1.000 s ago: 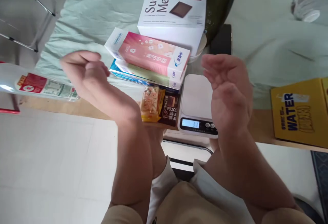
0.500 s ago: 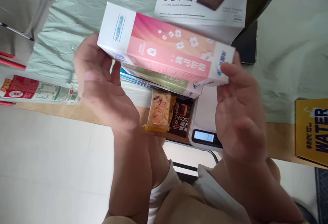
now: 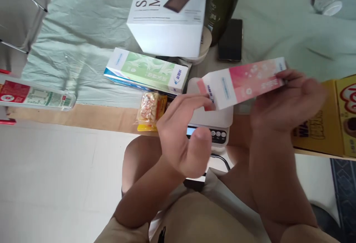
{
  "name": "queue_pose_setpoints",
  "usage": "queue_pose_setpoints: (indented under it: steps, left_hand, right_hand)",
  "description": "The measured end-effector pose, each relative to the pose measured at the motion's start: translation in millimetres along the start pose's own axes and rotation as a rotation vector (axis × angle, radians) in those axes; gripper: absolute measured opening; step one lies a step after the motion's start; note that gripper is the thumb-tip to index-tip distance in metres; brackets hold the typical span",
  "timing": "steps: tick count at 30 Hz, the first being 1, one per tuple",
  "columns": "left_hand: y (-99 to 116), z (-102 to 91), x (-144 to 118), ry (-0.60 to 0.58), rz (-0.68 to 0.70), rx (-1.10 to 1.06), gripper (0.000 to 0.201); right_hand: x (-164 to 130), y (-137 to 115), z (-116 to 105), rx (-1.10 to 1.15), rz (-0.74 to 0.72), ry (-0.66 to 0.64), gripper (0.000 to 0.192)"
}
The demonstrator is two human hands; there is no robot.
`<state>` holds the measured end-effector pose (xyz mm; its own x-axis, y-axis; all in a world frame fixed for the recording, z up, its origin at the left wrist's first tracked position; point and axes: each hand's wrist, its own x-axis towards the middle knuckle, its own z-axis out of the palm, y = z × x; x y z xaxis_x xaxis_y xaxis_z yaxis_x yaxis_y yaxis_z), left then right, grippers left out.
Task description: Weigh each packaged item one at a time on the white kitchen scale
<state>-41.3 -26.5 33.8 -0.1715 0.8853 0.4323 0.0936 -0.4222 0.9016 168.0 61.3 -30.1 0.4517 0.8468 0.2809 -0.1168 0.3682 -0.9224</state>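
Note:
A pink-and-white carton (image 3: pixel 250 83), printed with small white flowers, is held tilted above the white digital kitchen scale (image 3: pixel 222 120). My left hand (image 3: pixel 185 135) has its fingertips bent against the carton's left end, with the thumb standing apart. At the other end, the fingers of my right hand (image 3: pixel 289 100) grip the carton, slightly blurred. Left of the scale lies a green-and-white carton (image 3: pixel 150 70) on top of a blue one. A wrapped nut snack (image 3: pixel 148 107) sits near the table edge. My left hand partly covers the scale's display.
Behind stands a large white meal box (image 3: pixel 167 37), beside a dark bottle (image 3: pixel 222 9) and a black phone (image 3: pixel 230 40). A yellow box (image 3: pixel 317 132) is at the right edge of the table. A clear plastic package with a red label (image 3: pixel 36 95) lies at the left.
The pink carton has moved right and turned, its left end now lower, with both hands following. More of the scale and the green carton shows. The view has shifted right.

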Motion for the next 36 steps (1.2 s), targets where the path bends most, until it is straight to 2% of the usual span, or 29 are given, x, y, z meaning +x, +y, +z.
queue_pose_setpoints:
  steps: [1, 3, 5, 7, 10, 12, 16, 18, 20, 23, 25, 28, 32, 36]
  left_hand:
    - [0, 0.8, 0, -0.044, -0.026, 0.019, 0.037]
    - [-1, -0.1, 3, -0.09, -0.159, 0.065, 0.046]
    - [-4, -3.3, 8, -0.066, -0.328, 0.073, 0.055]
    - [-8, -8.3, 14, 0.009, -0.459, 0.097, 0.056]
    - [-16, -16.8, 21, 0.03, -0.53, 0.185, 0.054]
    - [-19, -21.7, 22, 0.033, -0.435, 0.187, 0.053]
    - [-19, -27.0, 22, 0.126, 0.08, 0.056, 0.066]
    - [-18, -26.9, 22, 0.117, 0.205, 0.014, 0.066]
    - [-18, -25.1, 24, 0.117, 0.19, 0.004, 0.052]
    - [-20, -20.9, 26, 0.193, 0.123, -0.012, 0.027]
    - [-23, -18.2, 28, 0.209, 0.152, 0.013, 0.027]
    - [-23, -14.6, 28, 0.16, 0.202, 0.069, 0.03]
    - [-23, -13.7, 27, 0.137, 0.149, 0.122, 0.031]
    - [-31, -17.7, 29, -0.012, 0.246, 0.195, 0.026]
  right_hand:
    - [1, 7, -3, -0.002, -0.025, 0.043, 0.039]
    - [-4, 17, -5, -0.039, -0.024, 0.045, 0.033]
    - [-11, 23, -3, -0.087, 0.026, -0.031, 0.031]
    - [-17, 24, -2, -0.126, 0.054, -0.108, 0.034]
    - [-20, 23, -6, -0.183, 0.048, -0.225, 0.039]
    - [-18, 22, -9, -0.183, 0.038, -0.249, 0.043]
    - [-15, 18, -21, -0.126, -0.024, -0.103, 0.052]
    - [-16, 15, -29, -0.122, -0.018, -0.052, 0.049]
    - [-20, 10, -36, -0.132, 0.012, -0.041, 0.045]
    - [-31, -1, -41, -0.149, 0.045, -0.062, 0.044]
    - [-40, -9, -40, -0.15, 0.041, -0.094, 0.045]
    - [-51, -17, -35, -0.158, 0.019, -0.14, 0.044]
    - [-53, -13, -35, -0.201, 0.018, -0.14, 0.044]
    - [-50, -7, -41, -0.188, 0.002, -0.191, 0.044]
